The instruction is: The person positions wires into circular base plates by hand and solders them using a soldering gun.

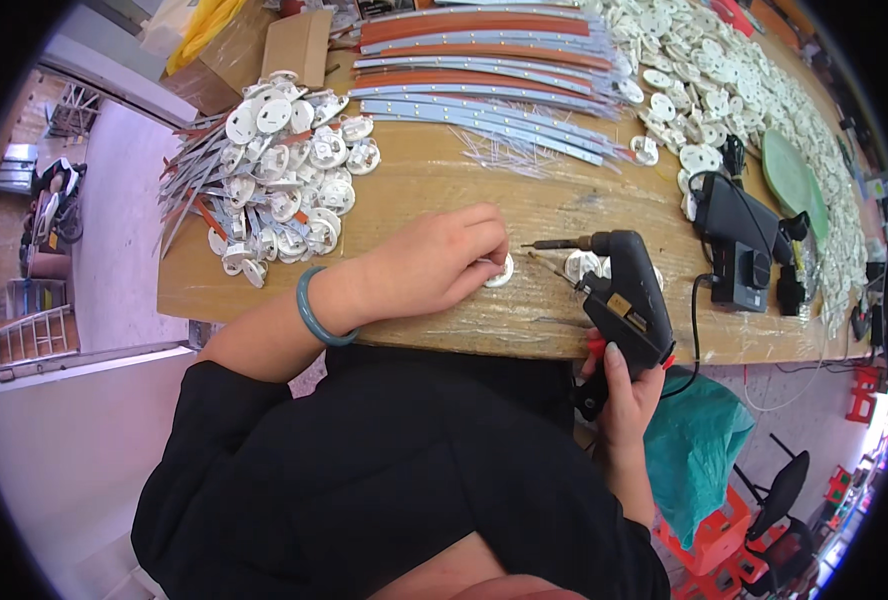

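Note:
My left hand (449, 250), with a green bangle (314, 308) at the wrist, rests on the wooden table. Its bent fingers pinch a white round plastic cap (504, 272), mostly hidden under the fingertips. At the table's front edge my right hand (629, 398) is wrapped round the grip of a black soldering gun (632, 300). The gun's thin tip points left, a little right of my left fingers and apart from them. Just behind the gun lie a few more white round caps (581, 264), partly covered by it.
At the left is a heap of white caps joined to strips (284, 165). LED strips (474, 70) in grey and orange lie at the back. A large pile of loose white caps (704, 70) fills the back right, near a black power unit (739, 235) with a cable and a green plate (792, 175).

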Demonstrator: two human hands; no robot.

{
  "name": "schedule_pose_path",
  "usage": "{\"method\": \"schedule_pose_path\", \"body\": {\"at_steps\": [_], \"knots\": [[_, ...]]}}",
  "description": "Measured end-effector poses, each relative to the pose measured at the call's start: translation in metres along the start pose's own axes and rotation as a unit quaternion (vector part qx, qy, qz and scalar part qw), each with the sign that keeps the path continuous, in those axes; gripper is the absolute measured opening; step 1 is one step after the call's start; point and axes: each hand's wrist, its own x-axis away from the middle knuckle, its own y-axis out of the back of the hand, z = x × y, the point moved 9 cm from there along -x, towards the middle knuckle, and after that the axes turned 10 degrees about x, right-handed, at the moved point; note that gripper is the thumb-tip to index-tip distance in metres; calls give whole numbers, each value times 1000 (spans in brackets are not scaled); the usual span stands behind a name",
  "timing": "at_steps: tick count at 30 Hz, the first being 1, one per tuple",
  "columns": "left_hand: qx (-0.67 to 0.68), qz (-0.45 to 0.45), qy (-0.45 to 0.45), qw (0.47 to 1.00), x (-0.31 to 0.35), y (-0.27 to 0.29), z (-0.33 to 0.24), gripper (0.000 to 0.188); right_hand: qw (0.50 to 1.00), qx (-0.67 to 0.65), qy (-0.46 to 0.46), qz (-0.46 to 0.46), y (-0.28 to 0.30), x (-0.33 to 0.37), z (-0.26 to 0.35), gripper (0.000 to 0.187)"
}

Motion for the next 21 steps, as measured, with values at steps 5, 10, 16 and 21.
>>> {"method": "schedule_pose_path", "body": {"at_steps": [5, 10, 16, 21], "knots": [[-21, -5, -10, 1000, 0, 4, 1, 10, 999, 0, -35, -3, 3, 2, 2, 30], [-4, -1, 15, 1000, -2, 4, 3, 12, 999, 30, -27, 0, 2, 2, 1, 30], [-4, -6, 16, 1000, -2, 1, 3, 10, 998, 49, -25, 11, 1, 0, 3, 32], [-20, -15, 25, 999, -1, -1, 0, 9, 997, 69, -10, 19, 2, 3, 0, 29]]}}
